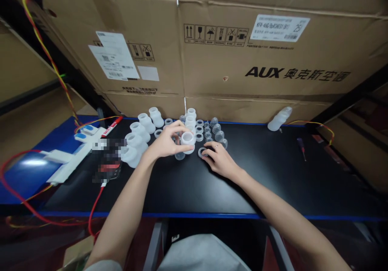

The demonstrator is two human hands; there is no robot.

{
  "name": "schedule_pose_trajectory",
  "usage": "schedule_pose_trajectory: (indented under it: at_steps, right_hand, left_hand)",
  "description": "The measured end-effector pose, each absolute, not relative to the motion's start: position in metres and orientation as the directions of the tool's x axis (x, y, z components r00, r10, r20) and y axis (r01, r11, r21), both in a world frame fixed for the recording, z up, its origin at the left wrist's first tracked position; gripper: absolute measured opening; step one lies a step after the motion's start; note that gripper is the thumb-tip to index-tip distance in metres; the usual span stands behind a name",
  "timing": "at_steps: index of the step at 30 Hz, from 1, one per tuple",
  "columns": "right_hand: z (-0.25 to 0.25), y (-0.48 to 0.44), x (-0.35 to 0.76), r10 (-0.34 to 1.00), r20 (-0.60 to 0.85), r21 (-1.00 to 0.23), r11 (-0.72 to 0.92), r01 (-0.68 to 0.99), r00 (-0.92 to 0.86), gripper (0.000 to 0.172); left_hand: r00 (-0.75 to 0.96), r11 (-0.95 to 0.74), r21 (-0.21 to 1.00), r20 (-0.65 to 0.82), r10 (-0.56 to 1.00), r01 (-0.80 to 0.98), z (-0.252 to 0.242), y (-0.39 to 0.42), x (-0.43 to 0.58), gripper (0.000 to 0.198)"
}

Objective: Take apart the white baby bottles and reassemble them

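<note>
My left hand (169, 139) is closed around a small white translucent bottle (188, 141), held mouth up above the black table. My right hand (220, 157) is low over the tabletop, its thumb and fingertips on a white screw ring (201, 153). Beyond my hands stand more white bottles (190, 117) in a line, with white rings (199, 129) beside them. Small clear teat-like pieces (207, 129) and clear domed caps (218, 136) form columns to the right. Another clear cap (180, 155) lies below my left hand.
Several waisted white bottles (140, 127) stand at the left. Beyond them are a dark pixelated object (109, 161) on a red cable, a power strip (75, 157) and a red marker (112, 126). An assembled bottle (279, 119) and a screwdriver (302, 149) are at the right. Cardboard (212, 68) backs the table.
</note>
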State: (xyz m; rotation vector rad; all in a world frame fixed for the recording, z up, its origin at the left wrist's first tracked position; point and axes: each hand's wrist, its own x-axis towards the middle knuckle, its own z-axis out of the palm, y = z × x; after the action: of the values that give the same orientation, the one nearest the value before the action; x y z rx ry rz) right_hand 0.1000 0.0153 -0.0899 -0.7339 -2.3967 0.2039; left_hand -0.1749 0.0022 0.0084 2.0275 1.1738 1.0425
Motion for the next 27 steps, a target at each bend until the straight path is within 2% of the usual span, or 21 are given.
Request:
schedule_pose_trajectory:
  at_steps: [3,6,9,13,18,21,24,27]
  right_hand:
    - [-0.088,0.016,0.099,0.581,0.500,-0.151,0.789,0.595,-0.643,0.028]
    - [-0.084,0.014,0.100,0.590,0.462,-0.051,0.763,0.644,-0.662,0.046]
    - [-0.081,0.008,0.100,0.572,0.451,-0.034,0.778,0.628,-0.685,0.053]
    - [-0.081,-0.001,0.100,0.550,0.452,-0.054,0.803,0.594,-0.702,0.047]
    - [-0.086,-0.001,0.099,0.541,0.440,-0.057,0.814,0.578,-0.717,0.046]
    - [-0.082,0.002,0.101,0.538,0.427,-0.032,0.812,0.583,-0.727,0.050]
    - [-0.073,0.013,0.113,0.554,0.438,0.008,0.785,0.620,-0.708,0.051]
    - [-0.065,0.040,0.149,0.622,0.611,-0.033,0.638,0.770,-0.490,0.049]
  left_hand:
    - [0.327,-0.432,0.700,0.289,0.900,0.569,0.001,0.005,-0.174,0.039]
    - [0.331,-0.428,0.564,0.272,0.904,0.706,-0.003,0.005,-0.175,0.036]
    - [0.343,-0.438,0.481,0.277,0.898,0.760,-0.005,0.004,-0.177,0.044]
    - [0.337,-0.478,0.395,0.376,0.863,0.785,-0.008,0.001,-0.177,0.056]
    - [0.394,-0.627,0.130,0.677,0.622,0.768,-0.015,-0.001,-0.165,0.039]
    - [0.419,-0.652,-0.038,0.795,0.440,0.757,-0.017,-0.006,-0.155,0.026]
    - [0.426,-0.689,-0.123,0.857,0.289,0.714,-0.019,-0.015,-0.139,0.029]
    - [0.502,-0.775,-0.140,0.828,0.249,0.616,-0.025,-0.028,-0.115,0.031]
